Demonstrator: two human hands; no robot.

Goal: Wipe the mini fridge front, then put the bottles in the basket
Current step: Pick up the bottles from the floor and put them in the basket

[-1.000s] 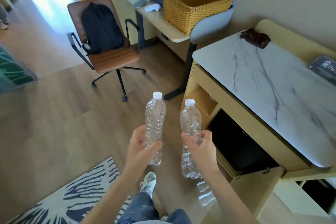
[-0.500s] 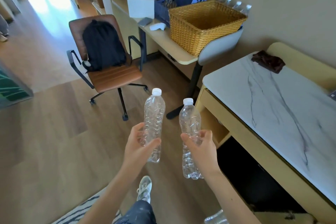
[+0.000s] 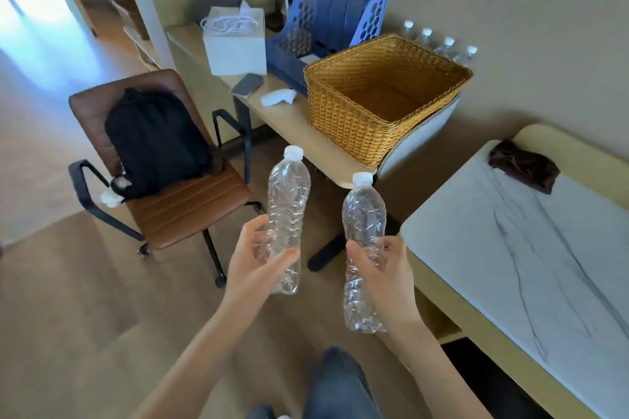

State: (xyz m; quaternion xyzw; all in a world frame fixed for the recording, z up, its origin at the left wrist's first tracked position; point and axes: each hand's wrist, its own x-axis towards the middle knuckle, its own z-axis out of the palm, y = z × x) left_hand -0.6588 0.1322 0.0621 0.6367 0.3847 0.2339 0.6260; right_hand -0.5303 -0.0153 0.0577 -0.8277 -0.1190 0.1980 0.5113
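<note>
A wicker basket (image 3: 381, 102) sits on the light wood counter (image 3: 299, 133), a blue file rack (image 3: 326, 27) at its 10 o'clock.

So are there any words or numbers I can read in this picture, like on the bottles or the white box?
None can be read.
Bottle in the left hand: clear bottle, no label showing.
Bottle in the right hand: clear bottle, no label showing.
White box on the desk: plain sides, no print visible.
Blue file rack: no writing visible.
Four small bottles behind the basket: too small to tell.
</note>
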